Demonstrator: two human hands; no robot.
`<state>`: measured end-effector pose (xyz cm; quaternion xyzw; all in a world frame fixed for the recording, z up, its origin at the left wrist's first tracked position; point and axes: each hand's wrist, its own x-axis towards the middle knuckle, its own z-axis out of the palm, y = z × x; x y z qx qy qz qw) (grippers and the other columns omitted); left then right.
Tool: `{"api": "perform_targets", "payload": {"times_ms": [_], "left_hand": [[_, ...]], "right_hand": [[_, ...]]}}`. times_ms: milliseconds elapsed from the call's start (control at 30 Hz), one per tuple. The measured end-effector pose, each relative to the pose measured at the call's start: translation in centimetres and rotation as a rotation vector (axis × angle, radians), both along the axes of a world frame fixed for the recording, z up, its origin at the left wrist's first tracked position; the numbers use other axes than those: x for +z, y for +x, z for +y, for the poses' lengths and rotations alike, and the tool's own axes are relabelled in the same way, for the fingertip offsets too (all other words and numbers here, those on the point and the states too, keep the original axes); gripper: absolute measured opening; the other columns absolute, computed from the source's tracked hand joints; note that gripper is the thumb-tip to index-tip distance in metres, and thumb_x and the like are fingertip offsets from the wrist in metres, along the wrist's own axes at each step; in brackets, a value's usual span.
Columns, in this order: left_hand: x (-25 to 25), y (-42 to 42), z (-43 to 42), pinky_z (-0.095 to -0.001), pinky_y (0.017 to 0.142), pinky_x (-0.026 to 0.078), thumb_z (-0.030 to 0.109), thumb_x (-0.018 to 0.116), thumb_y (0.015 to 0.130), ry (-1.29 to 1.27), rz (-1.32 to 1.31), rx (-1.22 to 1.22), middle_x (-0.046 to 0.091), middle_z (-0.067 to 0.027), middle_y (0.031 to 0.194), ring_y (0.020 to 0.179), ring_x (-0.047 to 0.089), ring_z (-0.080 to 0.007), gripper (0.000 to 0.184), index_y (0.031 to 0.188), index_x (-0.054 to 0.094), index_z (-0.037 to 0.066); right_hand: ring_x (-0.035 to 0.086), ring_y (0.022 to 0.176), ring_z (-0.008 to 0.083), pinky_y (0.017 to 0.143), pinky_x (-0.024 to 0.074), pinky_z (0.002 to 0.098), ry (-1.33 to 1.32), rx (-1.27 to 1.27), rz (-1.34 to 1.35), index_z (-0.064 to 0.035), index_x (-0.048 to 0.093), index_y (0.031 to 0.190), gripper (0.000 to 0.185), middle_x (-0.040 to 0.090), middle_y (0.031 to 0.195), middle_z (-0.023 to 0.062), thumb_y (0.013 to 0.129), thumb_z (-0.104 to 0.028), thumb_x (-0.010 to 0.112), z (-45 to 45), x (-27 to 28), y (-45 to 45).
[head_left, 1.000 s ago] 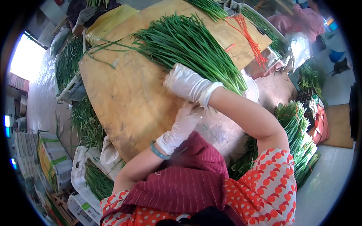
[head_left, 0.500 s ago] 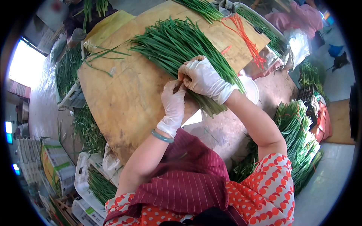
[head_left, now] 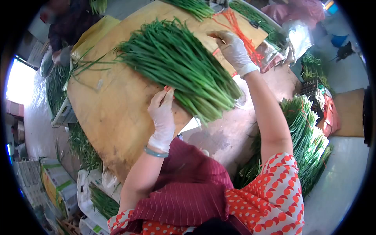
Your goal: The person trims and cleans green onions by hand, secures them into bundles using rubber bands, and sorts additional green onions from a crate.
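A large bundle of garlic chives (head_left: 178, 64) lies slantwise on the wooden board (head_left: 117, 113), its pale cut ends toward me on the right. My left hand (head_left: 161, 115), in a white glove with a bracelet behind it, pinches a short red tie strip (head_left: 168, 89) at the bundle's near side. Beyond the far side, my right hand (head_left: 231, 49), also gloved, is raised with fingers bent and partly apart, holding nothing that I can see. A bit of red strip (head_left: 216, 51) shows just below its fingers. What passes under the bundle is hidden.
Loose red strips (head_left: 235, 29) hang over the board's far right edge, near another chive bundle (head_left: 192, 8). Stacked chives (head_left: 303, 129) stand at my right. White crates (head_left: 88, 192) are at lower left. Another person (head_left: 70, 27) is at upper left.
My right hand has left the near side, where both hands were together, and moved up and right beyond the bundle. My left hand has shifted slightly left, with the red strip now visible.
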<state>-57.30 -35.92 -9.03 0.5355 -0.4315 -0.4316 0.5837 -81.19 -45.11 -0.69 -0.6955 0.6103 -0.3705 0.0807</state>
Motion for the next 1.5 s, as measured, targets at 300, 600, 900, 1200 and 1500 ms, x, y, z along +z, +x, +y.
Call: {"api": "perform_targets", "payload": {"times_ms": [300, 600, 900, 1200, 1500], "left_hand": [[-0.1, 0.1, 0.2, -0.0204, 0.069, 0.044, 0.003, 0.059, 0.084, -0.047, 0.066, -0.042, 0.061, -0.0015, 0.082, 0.073, 0.053, -0.0073, 0.008, 0.088, 0.064, -0.001], [0.7, 0.0, 0.4, -0.0221, 0.073, 0.045, 0.001, 0.058, 0.084, 0.018, 0.243, -0.043, 0.062, -0.0054, 0.088, 0.076, 0.054, -0.0088, 0.008, 0.090, 0.061, -0.002], [0.5, 0.0, 0.5, -0.0227, 0.074, 0.046, -0.001, 0.058, 0.084, -0.009, 0.221, -0.042, 0.062, -0.0069, 0.091, 0.078, 0.055, -0.0101, 0.007, 0.090, 0.059, -0.003], [0.5, 0.0, 0.5, -0.0230, 0.075, 0.046, -0.001, 0.058, 0.083, -0.003, 0.199, -0.037, 0.061, -0.0071, 0.091, 0.080, 0.055, -0.0107, 0.005, 0.088, 0.059, -0.003], [0.1, 0.2, 0.6, -0.0227, 0.072, 0.046, 0.002, 0.057, 0.085, -0.048, 0.176, -0.058, 0.063, -0.0060, 0.091, 0.077, 0.055, -0.0094, 0.009, 0.092, 0.062, -0.002]], "right_hand": [[0.059, 0.093, 0.0290, 0.077, 0.0489, 0.0353, 0.039, 0.014, 0.491, -0.0150, 0.067, 0.092, 0.021, 0.062, 0.103, 0.0102, 0.071, -0.015, 0.065, -3.2, -7.7, -6.2], [0.061, 0.074, 0.0143, 0.070, 0.0486, 0.0255, 0.170, 0.033, -0.304, -0.0061, 0.065, 0.094, 0.015, 0.067, 0.088, 0.0068, 0.079, -0.007, 0.062, 1.5, -6.9, -7.5], [0.058, 0.071, 0.0070, 0.065, 0.0470, 0.0184, 0.413, 0.079, -1.212, 0.0005, 0.057, 0.113, 0.030, 0.063, 0.081, 0.0022, 0.085, -0.012, 0.060, 2.1, -5.6, -2.8], [0.061, 0.075, 0.0124, 0.067, 0.0503, 0.0213, 0.499, -0.132, -1.202, 0.0061, 0.059, 0.106, 0.022, 0.064, 0.088, 0.0086, 0.086, -0.001, 0.055, 1.2, -5.4, -1.2], [0.056, 0.064, 0.0107, 0.062, 0.0469, 0.0190, 0.436, -0.119, -1.219, 0.0091, 0.061, 0.092, 0.016, 0.064, 0.084, 0.0102, 0.086, -0.005, 0.056, 2.3, -4.8, -1.1]]}}
